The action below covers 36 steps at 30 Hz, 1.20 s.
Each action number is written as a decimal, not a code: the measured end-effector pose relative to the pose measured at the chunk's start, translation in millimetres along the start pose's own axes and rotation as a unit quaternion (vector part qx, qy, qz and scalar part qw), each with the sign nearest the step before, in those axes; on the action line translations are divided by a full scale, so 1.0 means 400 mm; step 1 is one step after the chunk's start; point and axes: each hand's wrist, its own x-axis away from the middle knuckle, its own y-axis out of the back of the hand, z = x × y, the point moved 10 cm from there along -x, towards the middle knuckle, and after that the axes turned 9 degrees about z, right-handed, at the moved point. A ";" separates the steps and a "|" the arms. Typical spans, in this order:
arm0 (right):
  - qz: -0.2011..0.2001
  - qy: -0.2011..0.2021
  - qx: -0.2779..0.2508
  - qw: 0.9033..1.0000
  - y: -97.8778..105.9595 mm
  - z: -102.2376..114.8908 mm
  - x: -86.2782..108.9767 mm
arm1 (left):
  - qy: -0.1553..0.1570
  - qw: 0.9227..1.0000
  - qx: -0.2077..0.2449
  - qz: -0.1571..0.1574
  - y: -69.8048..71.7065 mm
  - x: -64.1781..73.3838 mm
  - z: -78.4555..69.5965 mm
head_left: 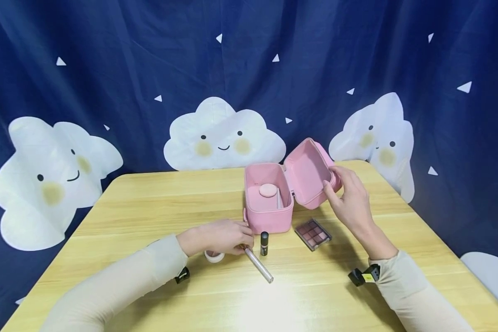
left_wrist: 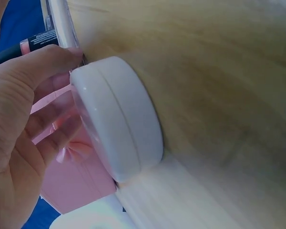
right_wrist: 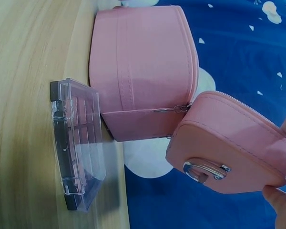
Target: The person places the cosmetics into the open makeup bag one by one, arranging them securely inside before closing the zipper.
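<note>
Left grip [head_left: 225,236] pinches slim tube [head_left: 259,266] by one end, in front of pink case [head_left: 269,222] on table [head_left: 157,198]; right grip [head_left: 352,203] holds case's lid [head_left: 309,173]. Tube probably light, stiff, slick: mid-barrel hold looks safer

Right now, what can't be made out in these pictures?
Head: silver tube's far end, covered by the left hand.
Head: part of the white round container, behind that hand.
Right wrist: right hand, mostly cut off by the edge.
Left wrist: print on the black-capped tube, too small.
Right wrist: the pink case's inside, hidden by its walls.
</note>
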 end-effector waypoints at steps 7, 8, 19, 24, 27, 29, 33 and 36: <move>0.002 -0.001 -0.001 1.000 -0.001 0.001 -0.004 | -0.016 0.999 0.030 0.012 0.003 -0.007 -0.021; 0.002 -0.001 0.000 1.000 0.001 0.000 -0.005 | -0.019 0.999 0.033 0.012 0.005 -0.009 -0.023; 0.005 -0.008 0.001 1.000 0.000 -0.009 -0.002 | -0.028 0.998 0.044 0.032 -0.005 -0.007 -0.051; 0.003 -0.003 -0.001 1.000 -0.004 -0.007 -0.003 | -0.021 0.999 0.039 0.018 -0.001 0.009 -0.050; 0.003 -0.001 -0.003 1.000 -0.006 -0.005 -0.004 | -0.029 0.999 0.029 -0.005 0.018 0.026 -0.052; 0.003 -0.001 -0.003 1.000 -0.007 -0.004 -0.004 | -0.033 0.999 0.022 -0.024 0.037 0.039 -0.052; 0.001 -0.001 -0.003 1.000 -0.004 -0.002 -0.004 | -0.032 0.998 0.027 -0.046 0.074 0.063 -0.040; -0.002 -0.003 -0.003 1.000 0.000 -0.003 -0.003 | -0.025 0.998 0.036 -0.055 0.104 0.078 -0.023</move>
